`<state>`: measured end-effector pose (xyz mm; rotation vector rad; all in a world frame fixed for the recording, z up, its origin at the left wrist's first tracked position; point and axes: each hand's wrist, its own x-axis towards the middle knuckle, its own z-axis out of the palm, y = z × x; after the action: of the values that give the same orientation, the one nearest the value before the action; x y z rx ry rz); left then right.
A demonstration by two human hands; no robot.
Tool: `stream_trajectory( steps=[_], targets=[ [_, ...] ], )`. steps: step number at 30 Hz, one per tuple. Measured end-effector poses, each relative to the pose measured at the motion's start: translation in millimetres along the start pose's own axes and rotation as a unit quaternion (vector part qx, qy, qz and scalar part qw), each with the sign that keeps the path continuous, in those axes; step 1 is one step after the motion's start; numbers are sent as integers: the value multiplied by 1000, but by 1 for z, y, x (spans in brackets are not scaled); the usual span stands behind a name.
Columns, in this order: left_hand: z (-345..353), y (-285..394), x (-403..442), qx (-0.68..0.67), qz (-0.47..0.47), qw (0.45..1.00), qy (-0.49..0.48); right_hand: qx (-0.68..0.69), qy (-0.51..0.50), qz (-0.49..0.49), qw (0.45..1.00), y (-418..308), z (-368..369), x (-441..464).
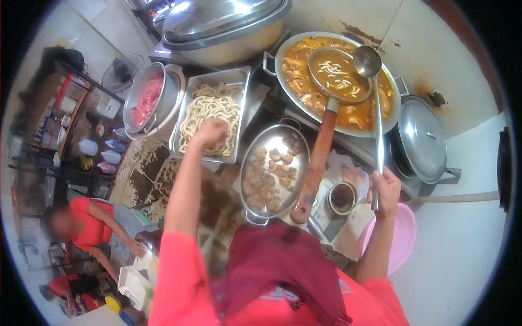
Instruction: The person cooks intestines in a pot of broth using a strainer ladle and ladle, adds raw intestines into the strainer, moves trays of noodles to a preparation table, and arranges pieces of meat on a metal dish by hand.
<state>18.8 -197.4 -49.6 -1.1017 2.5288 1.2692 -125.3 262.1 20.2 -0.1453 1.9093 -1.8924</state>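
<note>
My left hand [211, 133] is over a metal tray [246, 92] of thick pale noodles [204, 106]. Its fingers look curled closed, and whatever they hold is hidden. In my right hand [386, 191] is the long handle of a metal ladle [367, 61]. The ladle's bowl hangs over a wide pot [283, 62] of orange-brown stew. A round strainer or pan with a wooden handle [321, 157] rests in that pot, with some pale noodles in its broth. The handle reaches back over the edge of an oval pan [248, 187] holding browned pieces [266, 179].
Left of the tray stands a pot [132, 111] of raw reddish meat. Behind are a big lidded pot [228, 38] and, at right, a lidded pan [424, 136]. A cup of dark sauce [342, 197] and a pink basin [402, 233] sit nearby. Two people in red are at left.
</note>
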Motion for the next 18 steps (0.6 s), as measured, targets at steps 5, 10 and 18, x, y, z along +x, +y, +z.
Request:
stream_trajectory(
  steps=[5, 10, 18],
  targets=[
    [-15, 36, 45, 96, 131, 972, 167, -23, 14, -4, 1000, -3, 4, -14],
    [-42, 42, 41, 233, 107, 956, 144, -32, 27, 16, 999, -11, 4, -32],
    [-9, 15, 35, 273, 64, 945, 167, -39, 49, 18, 998, -23, 7, -43]
  ],
)
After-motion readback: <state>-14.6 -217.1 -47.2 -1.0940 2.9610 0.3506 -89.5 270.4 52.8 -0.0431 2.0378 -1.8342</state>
